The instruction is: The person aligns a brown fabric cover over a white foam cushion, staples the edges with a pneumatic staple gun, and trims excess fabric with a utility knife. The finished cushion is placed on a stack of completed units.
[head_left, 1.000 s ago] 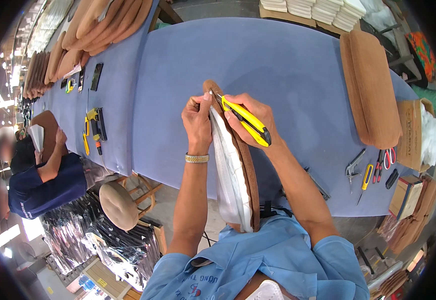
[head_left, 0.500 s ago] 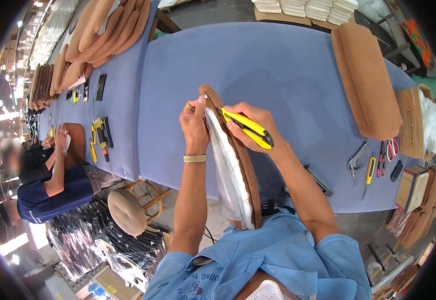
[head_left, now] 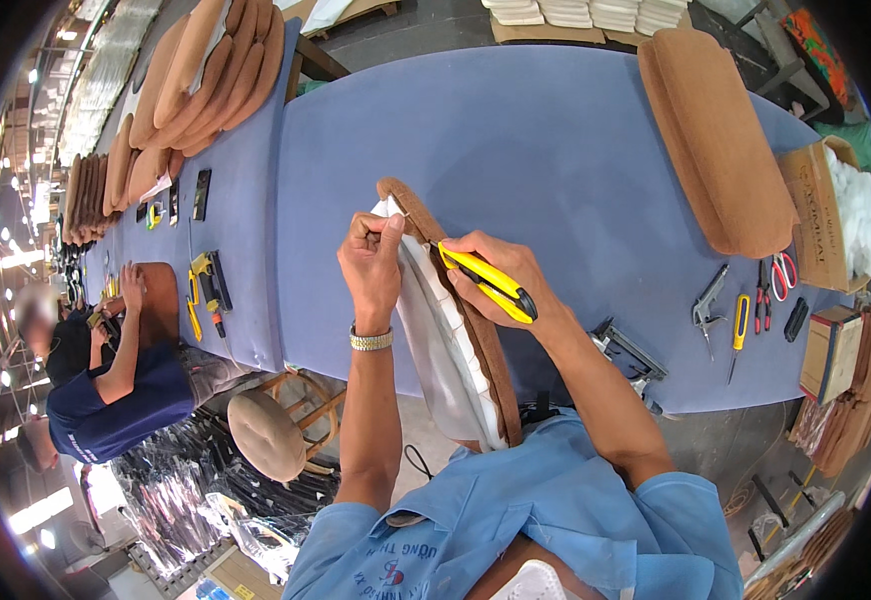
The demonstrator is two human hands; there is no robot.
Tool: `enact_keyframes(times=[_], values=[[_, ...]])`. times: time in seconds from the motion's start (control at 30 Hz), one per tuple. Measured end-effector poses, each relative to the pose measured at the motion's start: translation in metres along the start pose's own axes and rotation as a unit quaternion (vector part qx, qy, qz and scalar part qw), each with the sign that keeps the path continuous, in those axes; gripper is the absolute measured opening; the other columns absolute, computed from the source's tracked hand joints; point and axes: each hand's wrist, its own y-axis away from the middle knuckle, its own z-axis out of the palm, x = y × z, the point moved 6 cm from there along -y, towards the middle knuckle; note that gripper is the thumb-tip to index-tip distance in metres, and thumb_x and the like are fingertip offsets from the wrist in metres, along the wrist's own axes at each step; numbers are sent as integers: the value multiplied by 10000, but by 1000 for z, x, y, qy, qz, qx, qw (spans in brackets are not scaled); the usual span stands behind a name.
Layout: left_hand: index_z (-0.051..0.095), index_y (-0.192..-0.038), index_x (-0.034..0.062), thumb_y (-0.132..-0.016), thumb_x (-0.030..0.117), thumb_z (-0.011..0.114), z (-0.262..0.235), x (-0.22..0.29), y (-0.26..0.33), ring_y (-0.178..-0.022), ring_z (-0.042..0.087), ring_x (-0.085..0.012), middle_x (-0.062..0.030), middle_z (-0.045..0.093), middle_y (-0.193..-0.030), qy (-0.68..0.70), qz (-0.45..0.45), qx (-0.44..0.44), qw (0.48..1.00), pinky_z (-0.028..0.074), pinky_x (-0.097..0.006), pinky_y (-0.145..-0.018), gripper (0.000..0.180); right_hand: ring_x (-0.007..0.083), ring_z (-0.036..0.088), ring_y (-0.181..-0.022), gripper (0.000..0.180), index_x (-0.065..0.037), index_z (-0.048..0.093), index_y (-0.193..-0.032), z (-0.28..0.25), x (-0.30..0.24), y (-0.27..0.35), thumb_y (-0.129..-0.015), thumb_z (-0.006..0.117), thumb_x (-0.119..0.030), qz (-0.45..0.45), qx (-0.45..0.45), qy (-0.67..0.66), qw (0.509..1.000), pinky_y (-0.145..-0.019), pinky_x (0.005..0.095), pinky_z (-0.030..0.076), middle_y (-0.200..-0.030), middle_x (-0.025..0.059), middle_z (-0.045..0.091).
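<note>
The job looks partly done. The brown cushion [head_left: 488,345] stands on edge between both hands, its near end against the person's blue shirt [head_left: 546,500] and its far end over the blue table [head_left: 526,120]. Its brown cover is on, but along the left side the white lining [head_left: 428,335] hangs loose, with an uneven edge running most of the cushion's length; that stretch looks unfinished.

The right hand [head_left: 504,272] has its fingers closed round a yellow-and-black utility knife [head_left: 497,287], whose front end is at the brown border. The left hand [head_left: 371,258] is curled near the far end, thumb against forefinger, perhaps pinching a thread or a bit of fabric; the view is too coarse to be sure.

The blade tip is hard to make out, the cushion's right face is turned away, and 1 hand hides part of the lining.
</note>
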Motion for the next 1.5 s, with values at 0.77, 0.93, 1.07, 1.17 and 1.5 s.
enact_keyframes(times=[0.77,0.93,1.07,1.17,1.5], values=[[613,-964,71,-1071,210,644,-10,-40,-30,-740,555,-71,-25,708,-902,128,-189,-51,972,486,-222,-705,178,176,736,-865,274,-43,715,-1207,7,19,-41,-974,734,-184,-18,32,-36,999,-784,292,569,-1030,95,774],[609,-952,72,-1073,208,640,-11,-42,-34,-721,557,-68,-21,695,-877,134,-204,-74,967,489,-224,-691,185,179,738,-875,270,-42,715,-1206,10,26,-42,-977,732,-182,-25,30,-74,996,-794,297,571,-1035,98,774],[609,-944,69,-1070,214,647,-12,-40,-39,-710,558,-70,-19,688,-854,93,-204,-89,971,489,-227,-676,196,251,697,-752,252,-30,698,-1156,10,20,-43,-968,725,-196,-40,29,-34,998,-695,338,548,-923,103,727],[604,-927,50,-1053,227,668,-12,-34,-45,-706,550,-78,-37,705,-824,20,-185,-101,977,477,-235,-679,227,257,697,-748,254,-41,698,-1161,9,14,-42,-951,726,-182,-60,11,-33,998,-689,348,548,-917,106,720],[627,-933,24,-1060,185,652,18,10,-63,-711,553,-71,-12,666,-780,-197,-51,-206,957,443,-244,-659,207,287,685,-714,243,-54,683,-1148,5,7,-19,-919,731,-121,-40,26,-52,997,-666,357,545,-890,116,719]])
